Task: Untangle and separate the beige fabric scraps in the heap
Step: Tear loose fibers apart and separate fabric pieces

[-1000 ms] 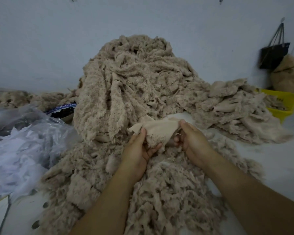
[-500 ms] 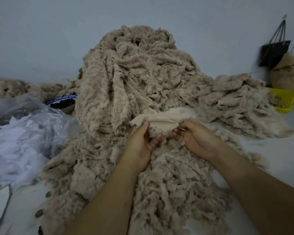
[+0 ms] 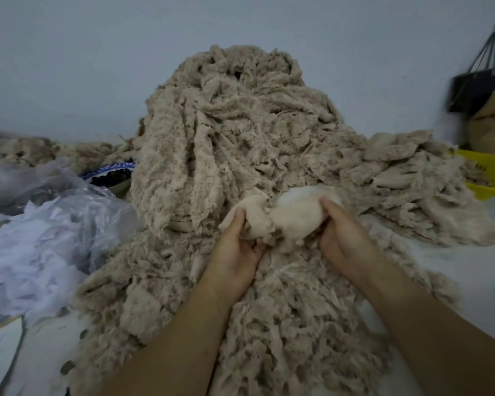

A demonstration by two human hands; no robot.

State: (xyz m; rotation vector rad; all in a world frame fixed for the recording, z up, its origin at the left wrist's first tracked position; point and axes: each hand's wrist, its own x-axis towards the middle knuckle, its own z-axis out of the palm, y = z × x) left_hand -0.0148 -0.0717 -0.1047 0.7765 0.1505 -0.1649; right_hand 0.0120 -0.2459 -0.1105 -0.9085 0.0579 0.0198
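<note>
My left hand (image 3: 235, 247) and right hand (image 3: 343, 235) each grip one end of a pale beige scrap (image 3: 286, 218), with the fingertips buried in its folds. The scrap lies against the front foot of the heap (image 3: 235, 132). The black bag (image 3: 475, 87) is blurred. Crumpled plastic (image 3: 55, 224) crowds the left side. Bare surface (image 3: 483, 267) lies to the right, below the yellow crate (image 3: 489, 172).
</note>
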